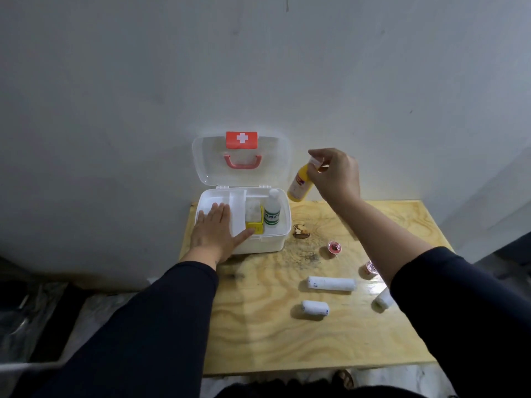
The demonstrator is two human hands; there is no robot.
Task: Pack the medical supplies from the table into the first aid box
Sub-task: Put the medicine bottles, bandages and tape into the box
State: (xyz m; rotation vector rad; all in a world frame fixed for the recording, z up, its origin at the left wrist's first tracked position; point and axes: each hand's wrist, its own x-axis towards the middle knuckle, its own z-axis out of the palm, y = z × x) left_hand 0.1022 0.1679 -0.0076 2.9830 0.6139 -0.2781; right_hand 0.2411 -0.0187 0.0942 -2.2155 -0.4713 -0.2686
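The white first aid box (275, 239) stands open at the table's back left, its clear lid (273, 168) upright against the wall. Inside are a white bottle with a green label (272, 211), a yellow carton (255, 226) and white cotton (253, 211). My left hand (215, 231) lies flat, fingers spread, on the box's left side and inner tray. My right hand (336, 173) holds a yellow bottle (300, 185) by its white cap, in the air just right of the box. Two bandage rolls (330, 283) (315, 307) lie on the table.
A third white roll (383, 298) and two small red-lidded cups (334, 248) (370, 268) sit on the wooden table (258, 340) near my right arm. A small brown object (301, 230) lies by the box. The wall is close behind. Dark bags are on the floor left.
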